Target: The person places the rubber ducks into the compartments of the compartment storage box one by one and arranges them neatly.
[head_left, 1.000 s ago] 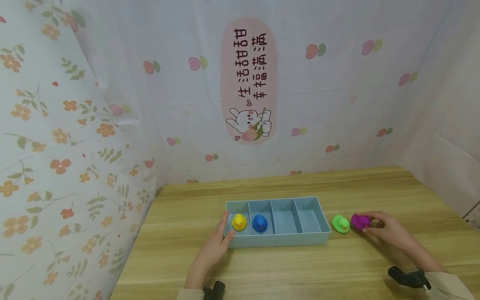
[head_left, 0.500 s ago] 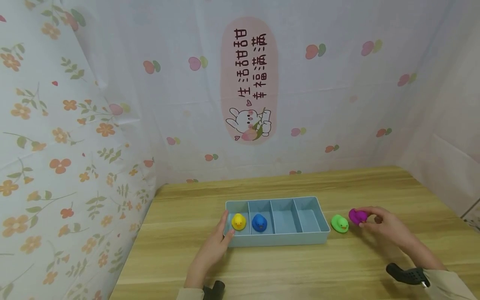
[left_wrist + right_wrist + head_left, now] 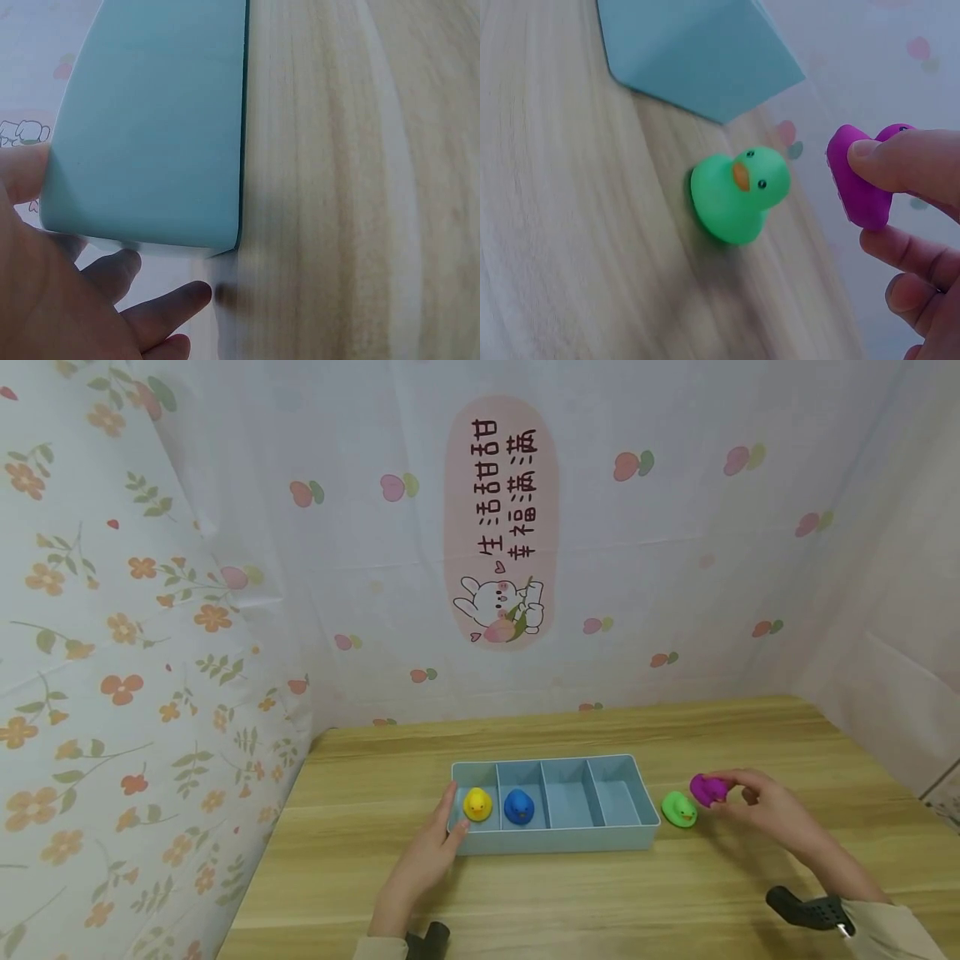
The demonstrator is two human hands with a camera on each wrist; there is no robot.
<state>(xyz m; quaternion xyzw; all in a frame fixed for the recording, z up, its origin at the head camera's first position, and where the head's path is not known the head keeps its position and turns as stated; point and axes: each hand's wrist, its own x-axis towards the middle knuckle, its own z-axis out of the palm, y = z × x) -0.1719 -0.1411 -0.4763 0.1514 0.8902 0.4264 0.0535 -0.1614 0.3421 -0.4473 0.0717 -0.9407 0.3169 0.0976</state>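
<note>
A light-blue box divided into compartments (image 3: 577,840) stands on the table. My left hand (image 3: 427,852) holds its left end, thumb at the near corner and fingers along the end wall; in the left wrist view the lower fingers are off the box. A yellow rubber duck (image 3: 477,805) sits in the leftmost compartment, a blue rubber duck (image 3: 519,807) in the one beside it. Right of the box, my right hand (image 3: 772,806) pinches a purple rubber duck (image 3: 859,180) between thumb and fingers, raised off the table. Just left of it, a green rubber duck (image 3: 735,195) rests on the wood.
The wood-grain table (image 3: 570,902) ends at a patterned cloth (image 3: 360,568) hung behind it, with more cloth at both sides. The two right-hand compartments hold nothing. The green duck stands between the purple duck and the box's right end.
My right hand has lifted the purple duck and moved it a little left and away from me, toward the green duck. The left hand and the box have stayed in place.
</note>
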